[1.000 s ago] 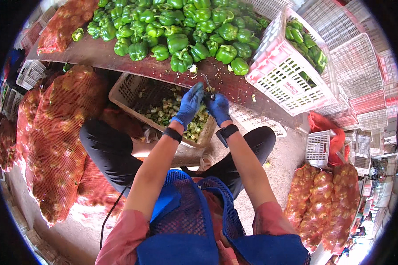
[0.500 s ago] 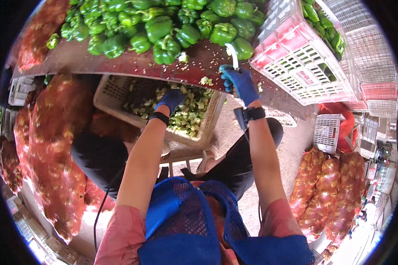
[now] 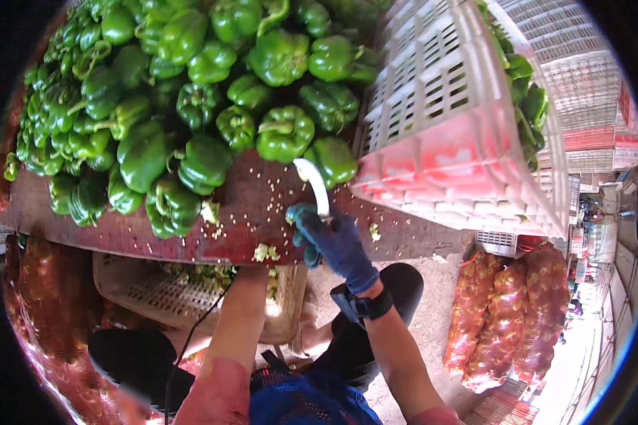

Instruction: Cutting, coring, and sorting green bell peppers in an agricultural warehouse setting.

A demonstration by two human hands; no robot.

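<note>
My right hand (image 3: 339, 246), in a blue glove, is closed around a slim, curved white tool (image 3: 315, 185). The tool's curved end points up beside a green bell pepper (image 3: 332, 160) at the edge of the pile. My left forearm (image 3: 239, 322) reaches beneath the front edge of the table (image 3: 425, 244), and its hand is hidden there. Many green bell peppers (image 3: 140, 154) are heaped over the table's left and middle. Below the table edge stands a pale crate (image 3: 131, 289) with pepper scraps (image 3: 198, 272) in it. Seeds and bits of core are scattered on the tabletop.
A white and pink crate (image 3: 443, 145) holding green peppers (image 3: 528, 106) tilts at the table's right. Red mesh sacks (image 3: 507, 315) lie on the floor at right, more (image 3: 57, 304) at left. Stacked crates (image 3: 581, 88) rise at far right. A dark cord (image 3: 200, 322) hangs near my left arm.
The view has shifted forward over the table. My left hand, seen above the scraps in the crate, is now hidden under the table edge. My right hand still grips the curved tool.
</note>
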